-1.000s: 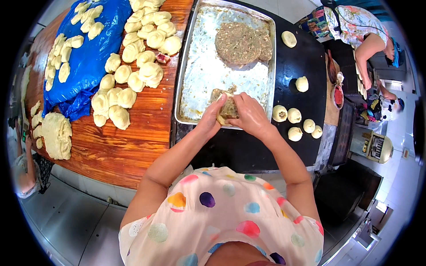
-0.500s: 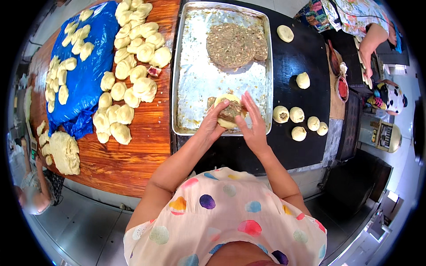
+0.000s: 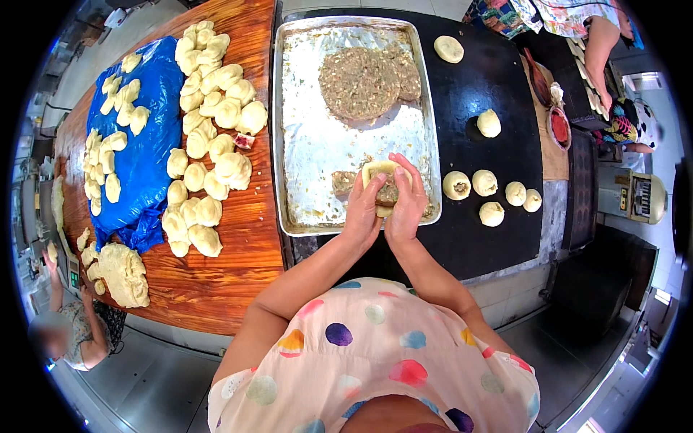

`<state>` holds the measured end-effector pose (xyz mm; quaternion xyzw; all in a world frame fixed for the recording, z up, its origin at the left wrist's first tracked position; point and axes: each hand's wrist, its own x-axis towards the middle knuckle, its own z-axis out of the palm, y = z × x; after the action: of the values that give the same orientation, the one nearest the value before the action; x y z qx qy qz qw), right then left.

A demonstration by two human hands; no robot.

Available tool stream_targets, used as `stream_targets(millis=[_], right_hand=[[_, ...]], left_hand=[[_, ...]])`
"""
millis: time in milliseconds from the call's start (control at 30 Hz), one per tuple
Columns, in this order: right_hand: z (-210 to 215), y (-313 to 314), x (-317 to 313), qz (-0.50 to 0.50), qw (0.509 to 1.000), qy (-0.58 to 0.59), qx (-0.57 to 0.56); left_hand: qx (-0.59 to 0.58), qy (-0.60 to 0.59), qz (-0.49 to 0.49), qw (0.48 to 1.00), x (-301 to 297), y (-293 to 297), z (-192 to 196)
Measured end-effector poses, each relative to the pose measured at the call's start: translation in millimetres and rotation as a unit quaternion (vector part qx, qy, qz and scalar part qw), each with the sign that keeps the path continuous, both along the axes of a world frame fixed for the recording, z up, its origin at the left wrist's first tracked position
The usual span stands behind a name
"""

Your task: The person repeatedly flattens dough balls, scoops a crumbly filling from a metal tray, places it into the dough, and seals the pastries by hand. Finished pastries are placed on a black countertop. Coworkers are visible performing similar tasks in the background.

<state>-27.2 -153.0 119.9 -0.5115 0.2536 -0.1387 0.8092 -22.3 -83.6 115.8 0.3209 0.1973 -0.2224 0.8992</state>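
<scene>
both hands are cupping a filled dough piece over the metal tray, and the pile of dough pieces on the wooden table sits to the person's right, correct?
Not quite: the head view shows the pile of dough pieces to the person's left. The left hand and right hand do cup the filled dough piece over the metal tray.

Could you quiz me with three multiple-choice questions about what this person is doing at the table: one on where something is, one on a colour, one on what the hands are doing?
1. Where does the big flat mass of filling lie?
A. on the blue sheet
B. at the far end of the metal tray
C. on the floor

2. What colour is the plastic sheet under the dough pieces at the left?
A. blue
B. red
C. white

3. What do the left hand and right hand do?
A. rest flat on the wood
B. hold a knife
C. cup one dough piece with filling in it

Answers: 1 B, it sits in the tray's far half. 2 A, the sheet is plainly blue. 3 C, both hands wrap one filled piece over the tray.
</scene>
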Motion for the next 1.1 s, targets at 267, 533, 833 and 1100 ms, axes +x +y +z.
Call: stream_targets(millis=[267, 533, 833, 1100], right_hand=[[-18.7, -14.7, -3.2, 0.151, 0.976, 0.009, -0.157], [-43.5, -18.0, 11.7, 0.152, 0.968, 0.045, -0.194], [-41.3, -6.2, -3.6, 0.103, 0.988, 0.033, -0.113], [-21.7, 6.6, -16.3, 0.121, 0.926, -0.032, -0.355]], left_hand=[[0.028, 0.032, -0.029, 0.999, 9.2, 9.5, -26.2], [0.101, 0.081, -0.049, 0.99, 15.7, 2.7, -16.9], [0.066, 0.061, -0.091, 0.992, 10.1, 15.3, -51.5], [0.161, -0.023, -0.075, 0.984, 1.4, 13.8, -32.5]])
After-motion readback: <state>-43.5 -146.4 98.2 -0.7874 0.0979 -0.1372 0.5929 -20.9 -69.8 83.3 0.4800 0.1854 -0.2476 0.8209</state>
